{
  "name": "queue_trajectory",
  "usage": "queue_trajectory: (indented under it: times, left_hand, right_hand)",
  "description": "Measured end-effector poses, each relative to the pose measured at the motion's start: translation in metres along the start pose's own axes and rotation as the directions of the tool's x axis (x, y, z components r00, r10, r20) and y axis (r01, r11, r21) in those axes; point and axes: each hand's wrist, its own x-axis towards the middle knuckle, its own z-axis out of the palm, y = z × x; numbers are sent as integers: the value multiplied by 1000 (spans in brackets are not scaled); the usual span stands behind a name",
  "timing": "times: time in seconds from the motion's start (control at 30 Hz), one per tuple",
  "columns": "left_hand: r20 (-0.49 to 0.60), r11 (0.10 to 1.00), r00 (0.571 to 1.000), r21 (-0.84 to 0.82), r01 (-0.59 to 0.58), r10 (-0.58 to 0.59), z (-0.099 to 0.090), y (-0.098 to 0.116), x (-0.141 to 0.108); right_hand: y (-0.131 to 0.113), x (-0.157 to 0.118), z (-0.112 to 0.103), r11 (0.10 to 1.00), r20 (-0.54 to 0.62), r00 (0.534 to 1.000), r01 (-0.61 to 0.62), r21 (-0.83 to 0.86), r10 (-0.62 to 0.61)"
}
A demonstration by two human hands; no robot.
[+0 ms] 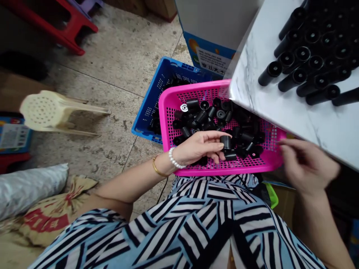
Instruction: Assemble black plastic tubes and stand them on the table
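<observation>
Over the front part of a pink basket (196, 171), my left hand (206, 145) holds a short black cylinder (226, 142) between thumb and fingers. Many black cylindrical parts (200, 116) lie loose in the basket beneath it. My right hand (308, 164) is at the basket's right end, beside the table edge. It is blurred, with its fingers bent together, and whatever may be between them cannot be made out.
A white marbled table (252, 95) at the right bears rows of upright black tubes (298, 76). Behind the basket are a blue crate (153, 93) and a large box (210, 56). A cream stool (45, 110), a red stool (75, 28) and sacks (53, 213) stand left.
</observation>
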Motion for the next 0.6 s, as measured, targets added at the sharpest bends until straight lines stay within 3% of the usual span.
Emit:
queue_trajectory:
  times: [0.1, 0.17, 0.23, 0.3, 0.37, 0.43, 0.5, 0.6]
  left_hand:
    - [-15, 1000, 1000, -18, -21, 21, 4, -5, -5]
    - [-53, 998, 997, -14, -65, 64, 6, -10, -10]
    - [-96, 989, 985, 17, -145, 146, 7, -15, -16]
    - [-131, 973, 966, 75, -217, 225, 6, -19, -22]
    - [-160, 959, 951, 149, -242, 265, 5, -20, -27]
    - [-196, 951, 942, 203, -231, 271, 3, -19, -31]
    - [-225, 951, 936, 217, -222, 270, 1, -18, -34]
    - [-219, 959, 940, 169, -227, 262, -5, -19, -36]
  right_hand:
    - [-23, -8, 25, 975, 121, 968, 223, -6, -221]
    - [-26, -4, 43, 963, 212, 965, 198, -185, -157]
    - [-27, 2, 63, 916, 339, 941, 142, -375, -7]
    - [-29, 9, 82, 905, 417, 905, 112, -410, 77]
    - [-32, 17, 95, 955, 363, 931, 66, -288, 46]
    - [-36, 27, 99, 990, 203, 979, 19, -143, 11]
    - [-39, 35, 93, 996, 82, 997, 2, -84, 5]
    - [-39, 34, 76, 992, 79, 995, 69, -109, -60]
